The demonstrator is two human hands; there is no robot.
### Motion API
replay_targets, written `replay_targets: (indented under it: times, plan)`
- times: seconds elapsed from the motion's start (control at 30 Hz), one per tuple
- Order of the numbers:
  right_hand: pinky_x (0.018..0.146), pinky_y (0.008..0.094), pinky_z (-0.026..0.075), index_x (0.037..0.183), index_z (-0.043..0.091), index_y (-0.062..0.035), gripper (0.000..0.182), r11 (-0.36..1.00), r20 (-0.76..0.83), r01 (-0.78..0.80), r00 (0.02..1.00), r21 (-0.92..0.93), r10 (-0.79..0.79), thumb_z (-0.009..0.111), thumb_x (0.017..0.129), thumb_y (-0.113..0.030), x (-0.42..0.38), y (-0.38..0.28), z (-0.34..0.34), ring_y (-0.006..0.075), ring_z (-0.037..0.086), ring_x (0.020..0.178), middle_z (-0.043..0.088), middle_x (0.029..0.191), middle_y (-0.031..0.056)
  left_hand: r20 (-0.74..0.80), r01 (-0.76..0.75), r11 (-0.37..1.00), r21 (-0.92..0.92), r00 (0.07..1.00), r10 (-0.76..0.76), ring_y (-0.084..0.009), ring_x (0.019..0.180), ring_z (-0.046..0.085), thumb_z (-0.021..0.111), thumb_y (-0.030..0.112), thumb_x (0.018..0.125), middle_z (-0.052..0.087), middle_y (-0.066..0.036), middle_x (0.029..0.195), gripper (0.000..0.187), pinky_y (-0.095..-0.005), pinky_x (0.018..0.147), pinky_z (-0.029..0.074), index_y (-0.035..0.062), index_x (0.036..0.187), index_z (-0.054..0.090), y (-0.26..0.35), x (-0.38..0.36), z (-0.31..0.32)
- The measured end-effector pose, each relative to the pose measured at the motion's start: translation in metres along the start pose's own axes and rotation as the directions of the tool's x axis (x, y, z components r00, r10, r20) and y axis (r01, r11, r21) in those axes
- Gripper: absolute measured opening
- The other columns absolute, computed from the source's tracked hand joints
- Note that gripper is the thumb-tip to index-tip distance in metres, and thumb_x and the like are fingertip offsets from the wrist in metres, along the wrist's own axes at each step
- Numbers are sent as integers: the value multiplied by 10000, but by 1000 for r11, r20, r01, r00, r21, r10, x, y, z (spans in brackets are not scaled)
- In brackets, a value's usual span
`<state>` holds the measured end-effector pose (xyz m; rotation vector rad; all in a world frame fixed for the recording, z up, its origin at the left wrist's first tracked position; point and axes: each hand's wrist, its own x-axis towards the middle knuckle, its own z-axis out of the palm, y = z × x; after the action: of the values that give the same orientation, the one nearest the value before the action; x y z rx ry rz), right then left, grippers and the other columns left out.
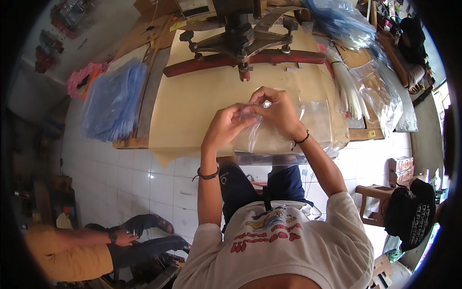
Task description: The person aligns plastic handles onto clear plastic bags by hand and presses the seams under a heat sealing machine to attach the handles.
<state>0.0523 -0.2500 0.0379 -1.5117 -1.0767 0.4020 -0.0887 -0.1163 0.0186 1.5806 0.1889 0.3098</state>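
Both my hands meet over the brown-paper-covered table (192,106), just below the machine's red bar (202,63). My left hand (226,126) has its thumb and fingers closed on the edge of a clear plastic sheet (315,120). Beside it, my right hand (279,111) pinches the same plastic, its thumb near my left fingertips. The transparent sheet spreads under and to the right of my hands and hangs over the table's front edge. Glare hides its exact outline.
A stack of bluish plastic pieces (115,101) lies at the left. Bundled clear strips (344,86) and plastic bags (380,96) are at the right. The black press (238,33) stands ahead. One person (72,250) sits lower left; others are at the right.
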Motion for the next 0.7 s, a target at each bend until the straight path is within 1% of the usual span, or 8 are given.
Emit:
replay_targets:
  times: [0.1,0.2,0.27,0.4,0.47,0.5,0.57,0.7]
  plan:
    - [703,263,534,935,705,-5,212,1000,21,-8,1000,8,8,850,817,-106,2,-3,-1,81,639,720,707,760,28,68,107,994,-40,992,-104,-60,742,604,682,140,996,686,-17,853,186,-236,653,495,-25,1082,681,-7,4,-6]
    - [705,261,535,923,703,-6,212,1000,21,2,1000,-8,-1,854,812,-106,1,-3,0,78,637,720,702,748,26,85,88,996,4,993,-88,-44,662,526,665,163,1011,651,5,792,188,-243,590,444,-18,1050,696,-10,5,-6]
    - [706,256,534,924,702,-6,220,1000,10,8,1000,-12,-8,860,805,-103,1,-1,2,73,632,719,703,747,24,69,71,997,40,995,-73,-46,663,545,652,169,1020,666,8,822,192,-233,590,461,-14,1063,692,-11,4,-6]
    - [755,298,544,1007,699,-11,247,999,50,-15,999,-46,17,819,860,-169,1,-8,0,134,683,788,734,825,79,-26,-3,979,202,1000,9,-39,652,542,634,199,1033,661,2,806,212,-224,575,444,-4,1064,685,-4,-1,0]
    - [852,347,542,1087,689,-21,321,995,88,-49,995,-88,57,805,874,-232,0,-24,-8,197,717,894,752,926,111,-134,-75,949,306,984,121,-91,626,555,634,202,1025,651,-46,744,226,-284,587,463,-18,1054,674,0,-6,6]
    - [878,369,530,1119,679,-21,366,964,102,101,992,-245,-78,806,866,-253,2,-21,-12,230,705,926,740,960,120,-187,-113,925,362,964,191,-116,614,561,634,204,1021,645,-71,712,234,-314,593,473,-25,1050,669,3,-5,6]
    - [931,415,504,1184,657,-22,456,775,196,371,928,-511,-315,808,851,-295,-2,-11,-14,296,682,990,715,1029,139,-267,-213,903,372,907,324,-187,607,589,624,188,1018,647,-106,715,227,-344,605,483,-31,1069,656,-11,0,2]
    - [996,448,460,1195,655,-49,492,796,160,193,979,-574,-122,824,813,-309,-13,-17,-11,360,638,1047,688,1041,148,-328,-207,828,520,847,418,-317,607,617,595,151,1019,641,-170,728,196,-383,607,488,-35,1068,633,-6,-5,11]
